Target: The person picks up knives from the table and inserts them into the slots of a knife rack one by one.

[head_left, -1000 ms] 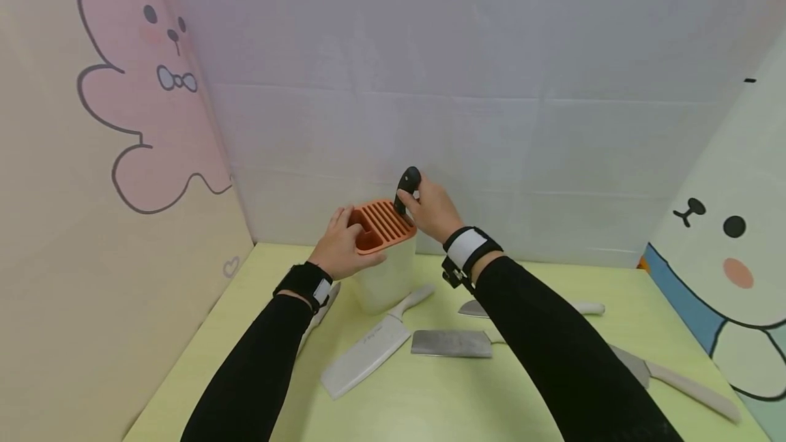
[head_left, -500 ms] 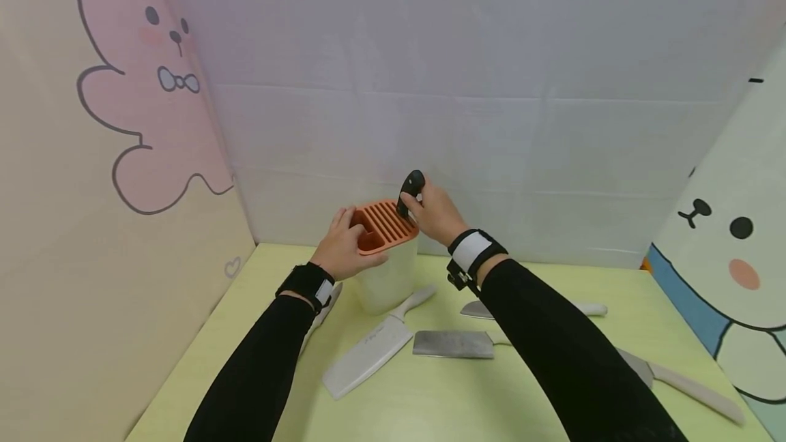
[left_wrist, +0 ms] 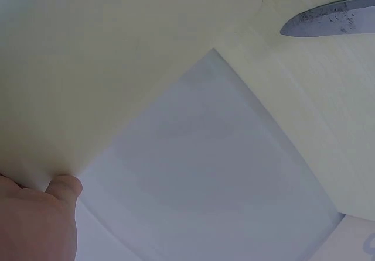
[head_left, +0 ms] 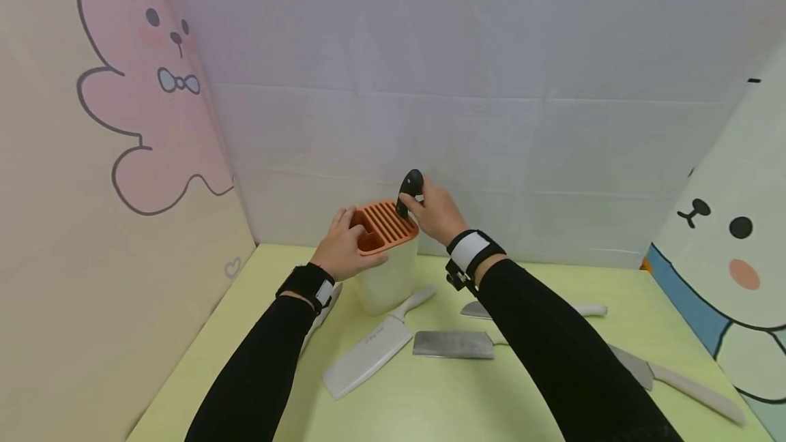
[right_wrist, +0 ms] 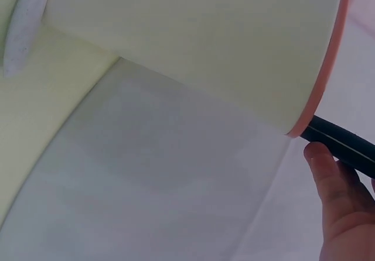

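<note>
Hardly anything is shifting since a second ago: both hands are keeping their places against the knife holder (head_left: pixel 388 285), while the whole head view is drifting slightly. At the holder's far right edge, the right hand (head_left: pixel 439 213) is gripping a black handle (head_left: pixel 411 183); at its left, the left hand (head_left: pixel 340 254) is clasping the orange rim (head_left: pixel 388 220), thumb lying along the wall. Whatever is continuing below the handle is staying hidden inside the holder, and the right wrist view is cutting off the handle's outer end. Its long axis is running steeply, the free end pointing up and leaning rightward. Nearer than the holder, a cleaver (head_left: pixel 367 358) is lying flat; right of it, the right sleeve (head_left: pixel 565 353) is partly covering other knives.
</note>
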`<control>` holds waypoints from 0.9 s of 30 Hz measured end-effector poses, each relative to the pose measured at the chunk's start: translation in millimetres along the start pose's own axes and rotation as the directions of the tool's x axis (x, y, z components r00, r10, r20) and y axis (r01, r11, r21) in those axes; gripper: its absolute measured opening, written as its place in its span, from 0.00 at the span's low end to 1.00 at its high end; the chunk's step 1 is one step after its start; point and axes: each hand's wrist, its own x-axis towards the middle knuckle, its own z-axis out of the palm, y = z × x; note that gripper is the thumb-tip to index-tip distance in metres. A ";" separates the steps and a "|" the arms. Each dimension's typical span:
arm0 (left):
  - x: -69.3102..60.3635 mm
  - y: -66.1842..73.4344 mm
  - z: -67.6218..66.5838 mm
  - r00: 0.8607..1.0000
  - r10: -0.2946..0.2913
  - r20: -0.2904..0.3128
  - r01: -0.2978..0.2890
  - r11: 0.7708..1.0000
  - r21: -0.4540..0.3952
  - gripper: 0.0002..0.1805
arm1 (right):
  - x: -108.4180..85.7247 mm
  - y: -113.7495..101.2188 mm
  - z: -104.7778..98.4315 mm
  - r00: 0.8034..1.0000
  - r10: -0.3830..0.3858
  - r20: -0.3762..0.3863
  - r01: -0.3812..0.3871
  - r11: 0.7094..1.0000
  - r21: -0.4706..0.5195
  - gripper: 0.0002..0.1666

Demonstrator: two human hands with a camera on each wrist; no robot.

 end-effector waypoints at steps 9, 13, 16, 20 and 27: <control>0.9 0.6 4.3 1.000 0.004 0.007 -0.004 1.000 -0.001 0.38 | 0.3 3.6 3.7 0.998 -0.014 -0.054 0.013 1.000 -0.011 0.14; 0.6 4.4 3.1 1.000 0.007 0.012 -0.007 1.000 -0.009 0.38 | -0.5 4.6 3.8 0.997 -0.024 -0.077 0.023 1.000 -0.020 0.15; -0.5 7.4 0.9 1.000 0.006 0.017 -0.006 1.000 -0.012 0.37 | -1.6 5.2 1.5 0.997 -0.019 -0.070 0.018 1.000 -0.015 0.15; -1.0 7.6 0.3 1.000 0.004 0.019 -0.004 1.000 -0.012 0.38 | -3.8 5.1 -2.7 0.999 -0.011 -0.049 0.011 1.000 -0.002 0.14; -0.4 5.1 3.7 1.000 0.001 0.015 0.000 1.000 -0.014 0.38 | -7.6 3.9 -5.9 1.000 -0.017 -0.026 0.017 1.000 0.001 0.15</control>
